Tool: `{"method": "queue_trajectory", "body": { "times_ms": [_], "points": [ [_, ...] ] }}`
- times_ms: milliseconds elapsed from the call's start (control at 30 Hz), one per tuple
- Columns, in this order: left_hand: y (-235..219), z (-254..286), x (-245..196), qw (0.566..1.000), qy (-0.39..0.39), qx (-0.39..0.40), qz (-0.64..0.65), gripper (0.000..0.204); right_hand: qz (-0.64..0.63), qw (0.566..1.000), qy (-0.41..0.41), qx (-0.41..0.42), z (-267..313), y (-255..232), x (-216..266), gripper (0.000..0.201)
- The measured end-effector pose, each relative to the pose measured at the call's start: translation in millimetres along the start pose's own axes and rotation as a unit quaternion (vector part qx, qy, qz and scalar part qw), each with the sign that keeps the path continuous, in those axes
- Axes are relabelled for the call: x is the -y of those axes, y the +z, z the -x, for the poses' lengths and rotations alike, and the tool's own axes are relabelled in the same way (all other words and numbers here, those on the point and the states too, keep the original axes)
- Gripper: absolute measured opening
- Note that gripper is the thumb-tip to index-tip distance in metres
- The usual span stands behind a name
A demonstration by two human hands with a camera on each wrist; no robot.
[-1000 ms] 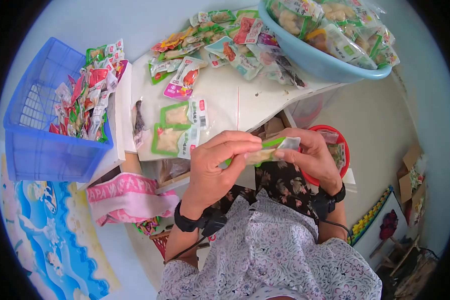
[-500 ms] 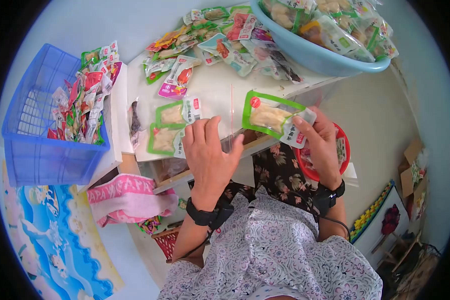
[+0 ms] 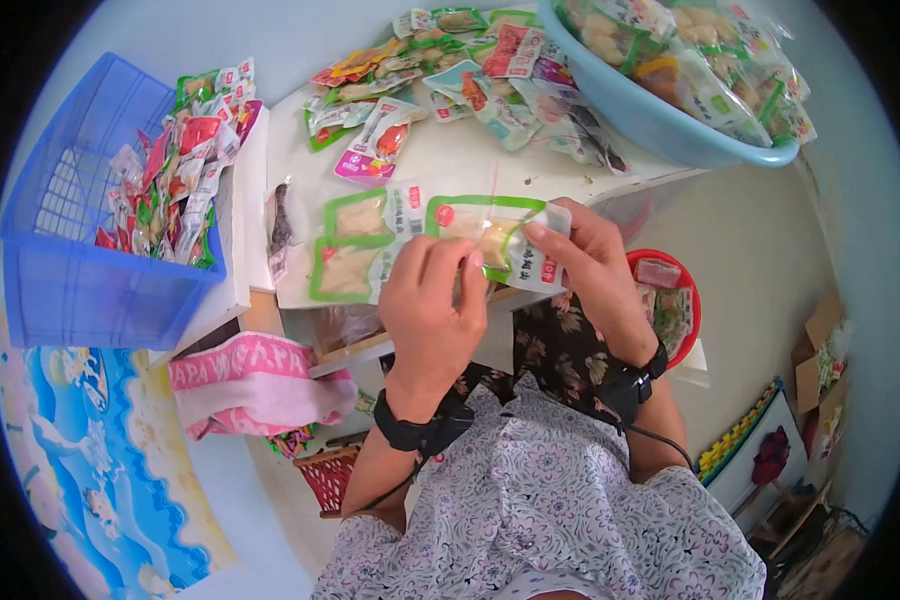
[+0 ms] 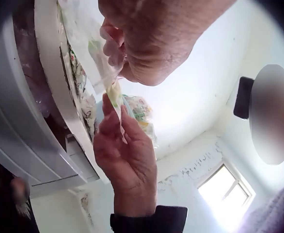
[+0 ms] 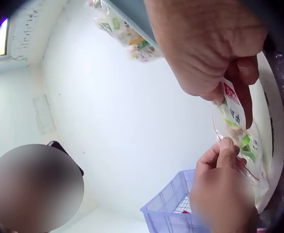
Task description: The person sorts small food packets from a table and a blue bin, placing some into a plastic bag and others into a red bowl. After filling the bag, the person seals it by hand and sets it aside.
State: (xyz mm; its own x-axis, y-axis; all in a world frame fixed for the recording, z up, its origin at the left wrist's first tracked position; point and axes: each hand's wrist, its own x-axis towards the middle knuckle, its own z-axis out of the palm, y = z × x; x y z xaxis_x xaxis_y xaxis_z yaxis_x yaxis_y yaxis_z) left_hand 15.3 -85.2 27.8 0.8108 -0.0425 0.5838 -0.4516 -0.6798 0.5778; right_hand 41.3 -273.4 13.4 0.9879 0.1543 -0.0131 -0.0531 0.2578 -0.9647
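the green-edged snack packet [image 3: 490, 240] now sits low over the white table's [image 3: 450, 170] front edge, just right of two like packets [image 3: 355, 245], no longer lifted out to the right. the right hand [image 3: 595, 265] pinches its labelled end; the left hand [image 3: 430, 305], spread flat half a second ago, has closed its fingertips on the near edge. judging by this, it is about to join that row.

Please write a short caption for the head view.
Both hands hold a green-edged snack packet above the white table.
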Motion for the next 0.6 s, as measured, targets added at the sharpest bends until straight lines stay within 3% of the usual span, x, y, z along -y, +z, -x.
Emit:
{"method": "queue_trajectory", "body": {
  "times_ms": [100,200,300,400,533,600],
  "points": [
    [-0.3,-6.3,-2.7,1.0,0.022,-0.013,0.004,0.012,0.035,0.997,0.064,0.04,-12.5,17.2,17.0,0.02],
    [-0.1,-12.4,-5.8,0.998,0.044,-0.023,0.025,0.013,0.074,0.989,0.072,0.11,-36.4,25.1,9.5,0.019],
    [3.1,-14.5,-6.9,0.996,0.044,-0.025,0.079,0.013,0.015,0.994,-0.04,0.098,-61.8,45.4,-17.4,0.017],
    [5.3,-14.3,-3.0,0.991,0.033,-0.002,0.131,0.01,0.078,0.986,-0.073,0.129,-73.7,48.3,-21.8,0.024],
    [-2.7,-11.4,11.0,0.993,0.077,-0.041,0.078,0.021,0.027,0.997,-0.015,0.071,-72.6,57.5,-23.6,0.039],
    [-12.5,-4.1,25.5,0.997,0.05,-0.046,0.035,0.023,-0.014,0.999,-0.007,0.043,-64.9,54.2,-18.6,0.046]
  ]
}}
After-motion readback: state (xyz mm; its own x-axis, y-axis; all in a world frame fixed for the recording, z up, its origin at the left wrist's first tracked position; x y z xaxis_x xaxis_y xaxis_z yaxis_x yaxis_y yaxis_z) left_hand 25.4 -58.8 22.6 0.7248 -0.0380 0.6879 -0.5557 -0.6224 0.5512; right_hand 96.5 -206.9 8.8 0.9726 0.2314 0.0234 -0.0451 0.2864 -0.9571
